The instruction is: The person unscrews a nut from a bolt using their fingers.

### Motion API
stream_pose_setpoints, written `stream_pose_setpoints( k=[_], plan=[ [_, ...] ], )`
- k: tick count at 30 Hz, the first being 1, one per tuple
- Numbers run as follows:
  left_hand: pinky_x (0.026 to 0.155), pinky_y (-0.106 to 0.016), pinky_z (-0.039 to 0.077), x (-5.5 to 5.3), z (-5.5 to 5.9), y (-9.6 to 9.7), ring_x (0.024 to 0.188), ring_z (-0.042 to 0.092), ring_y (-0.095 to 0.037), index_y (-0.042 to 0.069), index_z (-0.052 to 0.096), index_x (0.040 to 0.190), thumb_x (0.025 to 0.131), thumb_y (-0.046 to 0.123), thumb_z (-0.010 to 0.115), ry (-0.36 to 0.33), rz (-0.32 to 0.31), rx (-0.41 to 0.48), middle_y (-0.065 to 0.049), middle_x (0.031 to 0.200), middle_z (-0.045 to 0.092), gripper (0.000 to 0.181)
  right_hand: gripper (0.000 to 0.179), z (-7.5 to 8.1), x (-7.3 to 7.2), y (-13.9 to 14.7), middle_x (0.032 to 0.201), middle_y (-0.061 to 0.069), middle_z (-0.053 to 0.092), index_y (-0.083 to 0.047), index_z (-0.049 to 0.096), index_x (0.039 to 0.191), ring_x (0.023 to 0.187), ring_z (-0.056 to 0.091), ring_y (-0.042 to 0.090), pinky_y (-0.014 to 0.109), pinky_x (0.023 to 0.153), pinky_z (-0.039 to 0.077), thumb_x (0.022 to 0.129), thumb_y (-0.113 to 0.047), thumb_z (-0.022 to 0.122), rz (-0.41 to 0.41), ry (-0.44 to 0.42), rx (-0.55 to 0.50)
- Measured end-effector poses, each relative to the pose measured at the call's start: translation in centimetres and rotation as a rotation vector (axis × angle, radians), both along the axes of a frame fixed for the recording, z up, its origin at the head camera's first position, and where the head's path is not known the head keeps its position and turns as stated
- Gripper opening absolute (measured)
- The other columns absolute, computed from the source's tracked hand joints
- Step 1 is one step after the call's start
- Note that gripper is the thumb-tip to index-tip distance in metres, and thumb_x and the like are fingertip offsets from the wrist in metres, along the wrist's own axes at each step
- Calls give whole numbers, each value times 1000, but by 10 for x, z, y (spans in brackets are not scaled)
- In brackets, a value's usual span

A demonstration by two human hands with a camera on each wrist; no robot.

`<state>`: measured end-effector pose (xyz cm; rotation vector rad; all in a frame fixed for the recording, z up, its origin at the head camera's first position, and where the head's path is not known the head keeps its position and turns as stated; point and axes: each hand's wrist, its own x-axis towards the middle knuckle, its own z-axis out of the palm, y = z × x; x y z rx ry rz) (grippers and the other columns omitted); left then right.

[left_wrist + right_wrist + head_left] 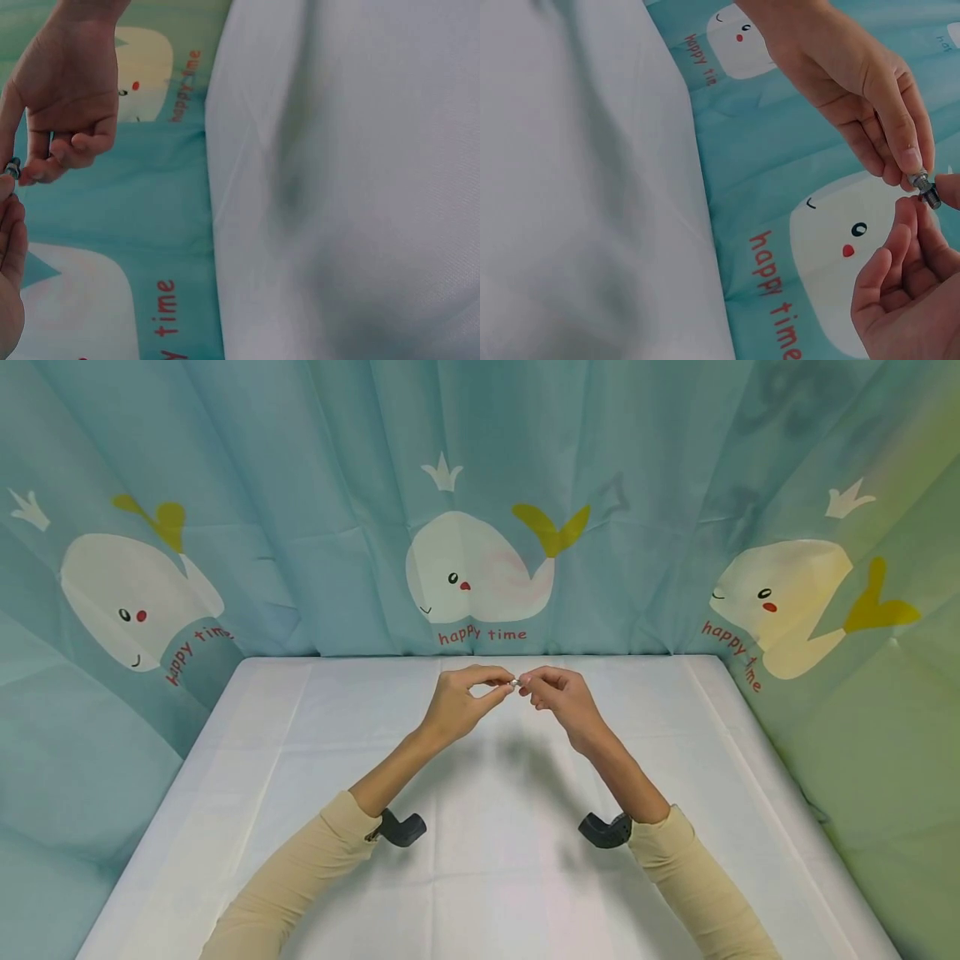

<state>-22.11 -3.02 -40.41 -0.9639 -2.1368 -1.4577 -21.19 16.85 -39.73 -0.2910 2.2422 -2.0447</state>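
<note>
A small silvery metal fitting (pixel 924 189), cylindrical with a stepped, ribbed body, sits between both hands above the white table. My left hand (pixel 455 703) pinches one end of it between thumb and index finger. From the other side, the thumb and fingertips of my right hand (pixel 564 700) pinch the opposite end. In the head view the fitting is tiny and mostly covered by fingertips. The right wrist view shows the left hand (pixel 855 79) above it and the right hand (pixel 911 300) below, its other fingers loosely curled.
A white cloth covers the table (pixel 487 885). Around its far and side edges hang blue-green curtains (pixel 315 527) printed with whales. Black curved mounts (pixel 405 831) stick out from both wrists, over the table.
</note>
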Motion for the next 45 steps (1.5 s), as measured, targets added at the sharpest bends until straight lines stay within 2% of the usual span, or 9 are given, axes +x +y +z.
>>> stream_pose_setpoints(
  k=[6, 13, 19, 24, 27, 30, 34, 38, 45],
  plan=[
    [78, -27, 55, 0, 0, 0, 86, 68, -13, 3, 78, 98, 88, 3, 76, 2, -2, -4, -5, 93, 75, 10, 25, 0, 1, 1, 93, 2, 67, 6, 68, 107, 78, 56, 16, 28, 75, 50, 96, -16, 67, 13, 20, -31],
    [77, -28, 55, 0, -1, 0, 85, 68, -13, 4, 78, 97, 88, 3, 76, -9, 2, -8, -5, 93, 75, 9, 25, 0, 2, 3, 101, 3, 65, 8, 65, 114, 88, 59, 20, 35, 80, 52, 93, -6, 67, 42, 58, -54],
    [78, -28, 55, 0, -1, 0, 86, 68, -14, 3, 77, 97, 88, 3, 76, -7, 1, -7, -6, 93, 75, 9, 24, -1, 3, 3, 103, 3, 63, 10, 63, 113, 83, 59, 19, 30, 76, 52, 91, 1, 66, 54, 96, -77],
    [78, -27, 55, 0, -1, 1, 86, 68, -14, 4, 78, 97, 88, 3, 76, -12, 4, -8, -5, 93, 75, 9, 20, -3, 1, 3, 106, 3, 62, 5, 64, 110, 81, 59, 15, 27, 72, 50, 90, 1, 67, 61, 101, -85],
    [77, -28, 55, 0, -2, 1, 85, 68, -14, 4, 78, 97, 88, 3, 76, -9, 6, -5, -5, 93, 75, 10, 23, -3, 1, 3, 109, 3, 61, 4, 63, 113, 84, 59, 16, 28, 73, 50, 92, -4, 67, 60, 88, -78],
    [77, -28, 55, 0, -2, 1, 85, 68, -14, 5, 78, 97, 88, 4, 76, -4, 7, -2, -4, 93, 75, 10, 26, -1, 1, 3, 105, 3, 63, 4, 63, 115, 84, 57, 17, 29, 73, 51, 95, -12, 66, 43, 51, -78],
    [77, -28, 55, 0, -1, 2, 86, 68, -14, 5, 78, 97, 87, 4, 77, -1, 8, 1, -4, 93, 75, 10, 25, 1, 2, 3, 95, 3, 67, 3, 66, 109, 81, 57, 17, 30, 74, 52, 98, -20, 65, 21, -6, -69],
    [78, -29, 55, 0, -1, 2, 86, 68, -14, 5, 78, 97, 87, 4, 77, -1, 8, 6, -3, 92, 75, 10, 19, 0, 2, 2, 93, 3, 68, 0, 67, 104, 81, 58, 17, 29, 76, 51, 98, -18, 64, 28, -9, -72],
    [76, -28, 55, 0, -1, 1, 85, 68, -13, 5, 78, 98, 88, 4, 76, -10, 4, 6, -3, 93, 75, 10, 16, -2, 2, 3, 94, 2, 67, 2, 67, 107, 81, 58, 16, 30, 77, 51, 95, -10, 66, 41, 49, -91]
  ],
)
